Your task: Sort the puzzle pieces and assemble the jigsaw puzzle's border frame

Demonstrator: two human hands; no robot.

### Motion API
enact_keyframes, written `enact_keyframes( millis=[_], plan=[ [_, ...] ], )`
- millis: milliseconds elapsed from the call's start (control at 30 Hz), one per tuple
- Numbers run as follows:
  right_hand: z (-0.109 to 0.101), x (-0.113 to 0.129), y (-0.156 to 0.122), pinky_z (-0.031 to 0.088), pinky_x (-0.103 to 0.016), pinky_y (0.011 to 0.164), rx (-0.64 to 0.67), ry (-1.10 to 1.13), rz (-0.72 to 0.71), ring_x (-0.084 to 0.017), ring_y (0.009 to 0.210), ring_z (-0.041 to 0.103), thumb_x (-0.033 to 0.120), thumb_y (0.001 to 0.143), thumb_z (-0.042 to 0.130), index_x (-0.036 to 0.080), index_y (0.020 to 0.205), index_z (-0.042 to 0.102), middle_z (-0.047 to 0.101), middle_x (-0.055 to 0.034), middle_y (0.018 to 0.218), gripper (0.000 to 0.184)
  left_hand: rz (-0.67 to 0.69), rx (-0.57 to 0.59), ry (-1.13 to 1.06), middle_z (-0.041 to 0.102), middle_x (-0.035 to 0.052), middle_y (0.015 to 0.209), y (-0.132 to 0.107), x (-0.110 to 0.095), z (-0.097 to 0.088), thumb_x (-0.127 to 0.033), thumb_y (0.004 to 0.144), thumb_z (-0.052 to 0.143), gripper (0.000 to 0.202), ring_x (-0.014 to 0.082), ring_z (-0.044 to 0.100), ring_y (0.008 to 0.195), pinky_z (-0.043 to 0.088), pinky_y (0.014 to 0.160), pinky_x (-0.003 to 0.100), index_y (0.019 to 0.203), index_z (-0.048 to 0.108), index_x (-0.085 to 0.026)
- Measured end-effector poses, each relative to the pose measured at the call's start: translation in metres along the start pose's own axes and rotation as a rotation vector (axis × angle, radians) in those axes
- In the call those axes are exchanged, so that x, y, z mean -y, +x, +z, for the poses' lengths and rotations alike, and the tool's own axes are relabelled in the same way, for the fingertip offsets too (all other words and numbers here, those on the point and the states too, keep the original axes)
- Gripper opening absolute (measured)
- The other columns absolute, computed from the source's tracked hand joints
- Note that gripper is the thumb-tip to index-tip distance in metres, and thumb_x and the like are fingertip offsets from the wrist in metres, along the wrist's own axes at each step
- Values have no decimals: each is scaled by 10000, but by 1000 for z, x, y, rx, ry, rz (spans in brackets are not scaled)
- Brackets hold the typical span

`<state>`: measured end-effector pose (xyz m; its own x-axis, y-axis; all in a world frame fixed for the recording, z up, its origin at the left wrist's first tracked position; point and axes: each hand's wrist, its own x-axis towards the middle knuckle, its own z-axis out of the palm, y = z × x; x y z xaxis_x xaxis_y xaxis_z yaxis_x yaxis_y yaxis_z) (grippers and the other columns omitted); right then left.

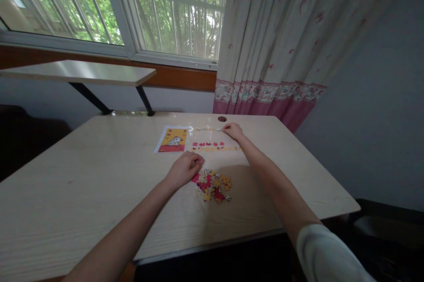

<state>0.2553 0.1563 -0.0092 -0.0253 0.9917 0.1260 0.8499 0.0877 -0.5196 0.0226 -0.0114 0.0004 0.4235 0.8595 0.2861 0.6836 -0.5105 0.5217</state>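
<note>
My right hand [232, 131] reaches to the far side of the table, its fingertips pinched on a small pale puzzle piece [219, 130] at the right end of a row of pale pieces [205, 129]. Nearer to me lie a row of red-pink pieces [208, 144] and a row of yellow pieces [218, 149], whose right end is by my right forearm. My left hand [185, 169] rests on the table with curled fingers, beside a mixed pile of puzzle pieces [215, 185]. Whatever those fingers may hold is hidden. A picture sheet [172, 140] with a white cartoon animal lies left of the rows.
The pieces and sheet lie on a pale wooden table [99, 193]. A raised shelf [79, 72] on black supports stands at its back left. Behind are a barred window [175, 8] and a patterned curtain [271, 43]. A round cable hole [222, 119] sits near the back edge.
</note>
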Motion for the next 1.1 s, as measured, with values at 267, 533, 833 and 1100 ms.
enact_keyframes(
  millis=[267,533,833,1100],
  plan=[
    [4,-1,4,420,-314,821,3,-12,11,-184,924,600,343,729,608,273,860,693,693,10,937,171,13,16,11,649,49,794,-1,1,1,-189,824,449,180,181,544,769,402,716,297,802,626,-160],
    [11,2,5,390,-376,871,-10,-28,-24,-207,957,587,384,737,594,287,852,693,690,4,942,180,10,3,-3,650,54,786,-1,1,0,-197,816,454,185,183,549,757,402,707,303,784,632,-162],
    [-1,22,-31,382,-304,859,-35,-28,-257,-176,965,568,322,799,535,263,899,685,675,-4,971,189,34,11,-3,651,50,798,-2,3,1,-237,837,463,192,176,541,767,407,718,303,808,640,-168],
    [-4,30,-112,377,-272,813,115,10,-820,-141,844,578,265,815,569,206,834,681,677,-29,853,128,166,117,24,619,50,781,-2,7,5,-379,780,592,227,192,543,817,418,757,309,866,667,-183]
  ],
)
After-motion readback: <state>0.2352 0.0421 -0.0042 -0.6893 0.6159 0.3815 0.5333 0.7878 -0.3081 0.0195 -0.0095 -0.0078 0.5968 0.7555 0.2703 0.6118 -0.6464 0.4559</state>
